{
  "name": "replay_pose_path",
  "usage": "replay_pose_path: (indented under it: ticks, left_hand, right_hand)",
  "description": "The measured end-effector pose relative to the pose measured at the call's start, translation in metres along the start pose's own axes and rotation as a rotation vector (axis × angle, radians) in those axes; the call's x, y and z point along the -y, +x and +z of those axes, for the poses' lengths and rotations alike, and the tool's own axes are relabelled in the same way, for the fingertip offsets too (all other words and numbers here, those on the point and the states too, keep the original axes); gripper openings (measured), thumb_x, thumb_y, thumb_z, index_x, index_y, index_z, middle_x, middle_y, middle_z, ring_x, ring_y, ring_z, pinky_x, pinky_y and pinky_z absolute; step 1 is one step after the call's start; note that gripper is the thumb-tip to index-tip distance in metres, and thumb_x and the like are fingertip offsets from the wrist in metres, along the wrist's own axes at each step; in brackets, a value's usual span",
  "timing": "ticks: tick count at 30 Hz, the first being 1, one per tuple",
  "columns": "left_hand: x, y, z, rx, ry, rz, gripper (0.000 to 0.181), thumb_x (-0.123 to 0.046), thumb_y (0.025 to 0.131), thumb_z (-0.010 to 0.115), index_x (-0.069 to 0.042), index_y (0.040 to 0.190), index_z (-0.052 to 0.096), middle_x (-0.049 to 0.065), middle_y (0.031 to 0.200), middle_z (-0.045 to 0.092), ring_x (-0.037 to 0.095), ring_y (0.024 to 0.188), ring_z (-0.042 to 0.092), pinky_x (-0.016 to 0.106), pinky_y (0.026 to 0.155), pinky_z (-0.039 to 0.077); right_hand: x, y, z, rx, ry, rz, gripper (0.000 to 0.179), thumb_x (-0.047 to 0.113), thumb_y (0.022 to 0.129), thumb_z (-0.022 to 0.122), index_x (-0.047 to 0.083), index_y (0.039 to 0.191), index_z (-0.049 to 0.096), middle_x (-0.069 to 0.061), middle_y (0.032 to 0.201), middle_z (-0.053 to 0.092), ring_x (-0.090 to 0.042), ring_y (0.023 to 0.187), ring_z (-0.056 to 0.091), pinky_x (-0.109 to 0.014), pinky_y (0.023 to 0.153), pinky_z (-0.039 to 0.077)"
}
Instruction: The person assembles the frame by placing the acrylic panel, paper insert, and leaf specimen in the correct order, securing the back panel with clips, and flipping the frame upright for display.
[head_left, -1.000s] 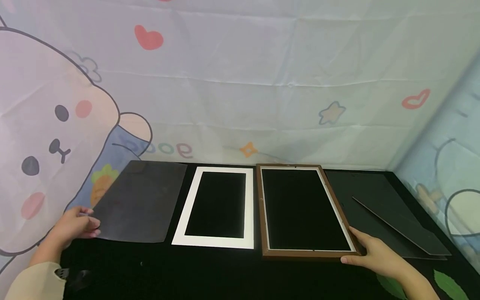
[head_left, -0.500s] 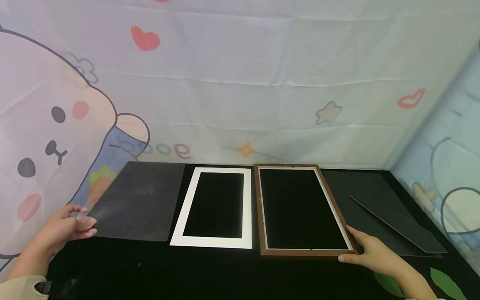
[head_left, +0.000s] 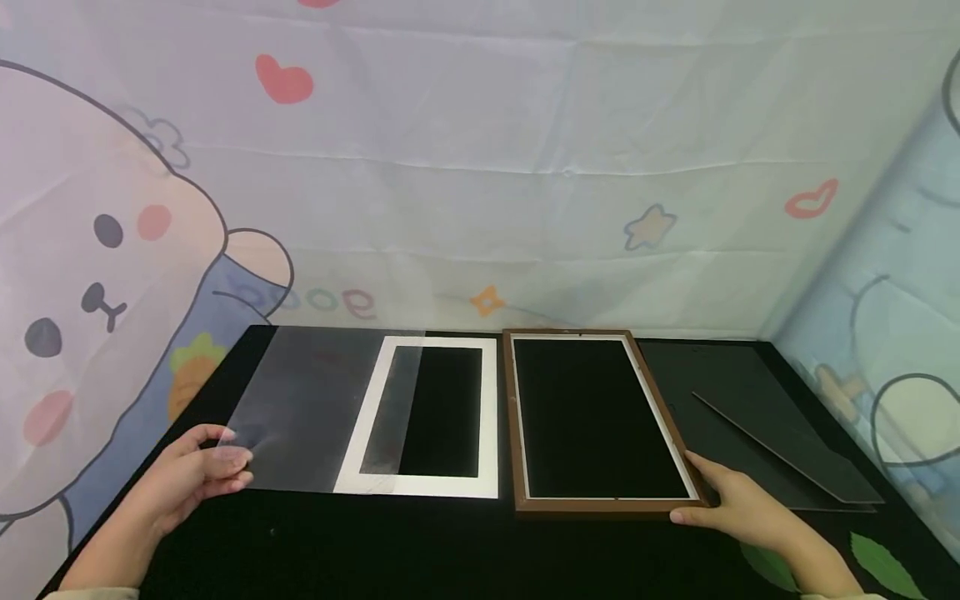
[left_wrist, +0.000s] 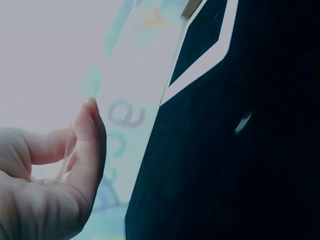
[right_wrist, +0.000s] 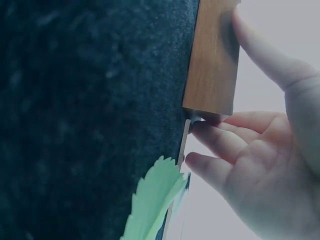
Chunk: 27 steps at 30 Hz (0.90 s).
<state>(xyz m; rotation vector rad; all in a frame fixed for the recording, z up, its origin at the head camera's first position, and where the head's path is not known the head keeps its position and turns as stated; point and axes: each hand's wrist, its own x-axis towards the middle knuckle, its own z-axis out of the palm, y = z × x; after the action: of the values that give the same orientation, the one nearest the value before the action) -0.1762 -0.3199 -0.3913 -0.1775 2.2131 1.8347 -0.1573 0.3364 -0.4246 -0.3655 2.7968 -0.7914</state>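
My left hand (head_left: pixel 191 479) pinches the near left corner of a clear plastic sheet (head_left: pixel 307 400) between thumb and fingers. The sheet's right part overlaps the white picture mat (head_left: pixel 490 417) in the head view, and the mat shows through it. In the left wrist view only a thin edge of the sheet (left_wrist: pixel 68 150) shows among the fingers. My right hand (head_left: pixel 742 504) grips the near right corner of a brown wooden picture frame (head_left: pixel 577 505), thumb on its front side and fingers along its right side. The frame has a white inner lip.
Right of the frame lies a dark grey backing board (head_left: pixel 675 367) with a slanted stand leg (head_left: pixel 802 462) raised from it. Green printed leaves (head_left: pixel 885 562) show at the black table's (head_left: pixel 450 550) near right. A printed cloth (head_left: pixel 450 167) hangs directly behind the table.
My left hand has moved right with the clear plastic sheet, which now overlaps the mat instead of lying left of it. My right hand keeps its grip on the frame corner.
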Motion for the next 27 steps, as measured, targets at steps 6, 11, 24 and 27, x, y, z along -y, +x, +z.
replay_pose_path:
  ticks: [6, 11, 24, 27]
  left_hand:
    - [0.002, 0.002, 0.038, 0.052, -0.087, -0.018, 0.043, -0.003, 0.095, 0.054, 0.000, 0.125, 0.022, 0.010, 0.090, 0.059, 0.015, 0.073, 0.067, 0.027, 0.070, 0.057]
    - [0.002, 0.005, 0.067, 0.085, -0.158, -0.029, 0.044, 0.000, 0.093, 0.054, -0.002, 0.123, 0.022, 0.009, 0.089, 0.061, 0.015, 0.072, 0.066, 0.026, 0.068, 0.056]
    - [-0.001, 0.010, 0.144, 0.102, -0.260, -0.038, 0.045, 0.003, 0.091, 0.056, -0.001, 0.121, 0.022, 0.010, 0.086, 0.063, 0.015, 0.066, 0.064, 0.023, 0.064, 0.055]
    - [-0.002, 0.009, 0.164, 0.097, -0.289, -0.025, 0.045, 0.006, 0.089, 0.056, -0.001, 0.118, 0.023, 0.009, 0.083, 0.062, 0.014, 0.064, 0.062, 0.023, 0.062, 0.054]
  right_hand:
    - [0.000, -0.001, 0.000, -0.001, 0.008, 0.010, 0.094, 0.041, 0.084, 0.072, -0.018, 0.142, 0.027, -0.041, 0.141, 0.033, -0.056, 0.123, 0.041, -0.061, 0.092, 0.044]
    - [0.000, -0.001, -0.001, 0.003, 0.024, 0.015, 0.093, 0.040, 0.084, 0.072, -0.016, 0.143, 0.027, -0.040, 0.142, 0.032, -0.055, 0.124, 0.041, -0.061, 0.092, 0.043]
    - [-0.001, -0.003, -0.002, 0.026, 0.057, 0.036, 0.091, 0.039, 0.085, 0.071, -0.016, 0.143, 0.027, -0.040, 0.143, 0.031, -0.056, 0.125, 0.039, -0.061, 0.094, 0.042]
    - [-0.001, -0.002, -0.001, 0.030, 0.065, 0.036, 0.091, 0.039, 0.086, 0.071, -0.016, 0.143, 0.026, -0.040, 0.144, 0.030, -0.056, 0.125, 0.039, -0.061, 0.094, 0.042]
